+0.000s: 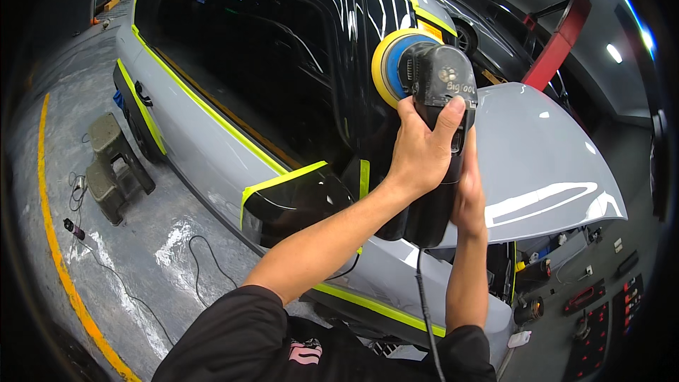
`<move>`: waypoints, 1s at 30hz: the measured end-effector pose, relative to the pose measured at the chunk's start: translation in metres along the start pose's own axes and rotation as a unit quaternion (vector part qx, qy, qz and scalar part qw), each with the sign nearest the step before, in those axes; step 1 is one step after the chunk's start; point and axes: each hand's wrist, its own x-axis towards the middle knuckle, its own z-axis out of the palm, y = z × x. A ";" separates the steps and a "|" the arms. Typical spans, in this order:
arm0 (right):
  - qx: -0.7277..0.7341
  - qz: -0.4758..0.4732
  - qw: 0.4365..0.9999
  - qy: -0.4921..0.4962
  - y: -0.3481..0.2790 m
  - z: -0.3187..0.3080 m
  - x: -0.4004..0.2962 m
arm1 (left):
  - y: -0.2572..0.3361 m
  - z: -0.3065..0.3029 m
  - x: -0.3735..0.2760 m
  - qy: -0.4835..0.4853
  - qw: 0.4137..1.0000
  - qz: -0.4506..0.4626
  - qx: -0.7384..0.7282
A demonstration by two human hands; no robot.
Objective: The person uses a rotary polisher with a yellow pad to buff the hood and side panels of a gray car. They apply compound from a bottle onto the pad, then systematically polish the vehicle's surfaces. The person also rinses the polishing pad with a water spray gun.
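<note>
A black electric polisher (445,79) is held up at the side of a grey car (212,143). Its blue backing plate (406,55) carries a yellow foam pad (380,71), which faces the glossy black pillar trim (366,37) by the side windows; I cannot tell if they touch. My left hand (424,148) grips the body just below the polisher's head, thumb on top. Around the body's far side wraps my right hand (469,191), its fingers partly hidden. Yellow-green masking tape (212,111) lines the window edge and the black side mirror (297,196).
The polisher's power cord (424,297) hangs down past my front. To the right, the car's bonnet (551,170) is raised. A plastic step stool (114,164), a dark handheld tool (74,228) and loose cables (196,260) are on the floor. A red lift arm (562,37) stands behind.
</note>
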 end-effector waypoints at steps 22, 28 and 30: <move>0.027 0.115 0.993 0.011 -0.027 0.050 0.015 | 0.118 -0.037 0.188 -0.281 0.794 0.374 0.388; -0.136 0.174 0.975 -0.024 -0.060 0.056 0.064 | 0.144 -0.042 0.228 -0.296 0.874 0.299 0.241; -0.144 0.206 0.968 -0.028 -0.076 0.048 0.073 | 0.135 -0.041 0.231 -0.285 0.876 0.333 0.200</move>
